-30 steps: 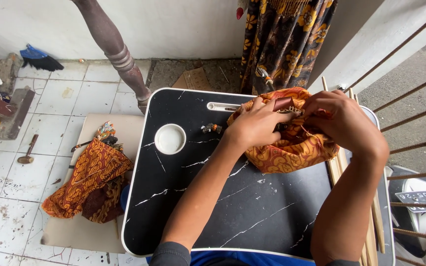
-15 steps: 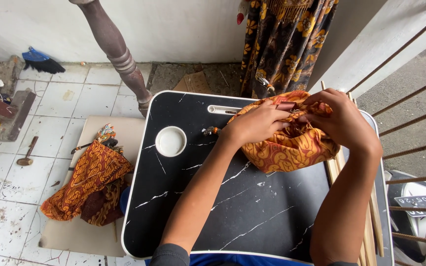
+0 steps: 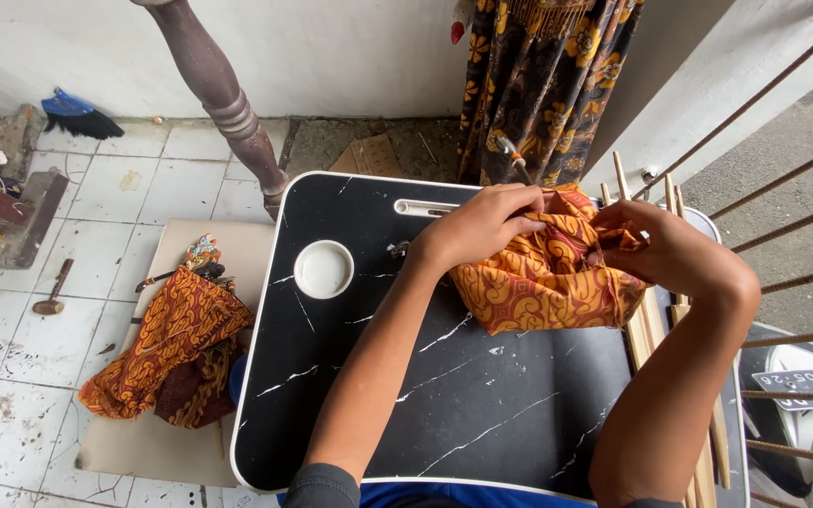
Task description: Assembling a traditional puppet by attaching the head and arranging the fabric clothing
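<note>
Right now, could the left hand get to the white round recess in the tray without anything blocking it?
Probably yes. The left hand grips the orange cloth, and the recess sits just to its left on the black tray, with only bare surface between. It would have to let go of the cloth first.

Both hands meet ahead; left hand (image 3: 482, 226) curled, right hand (image 3: 665, 249) pinching.

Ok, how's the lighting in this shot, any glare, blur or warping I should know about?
Head view: soft, even daylight with faint shadows only; a mild sheen but no hard glare on the black marble-pattern tray table; the left hand, right hand and orange batik cloth are sharp, no motion blur; wide-angle bending shows at the edges, where the wooden post leans.
</note>
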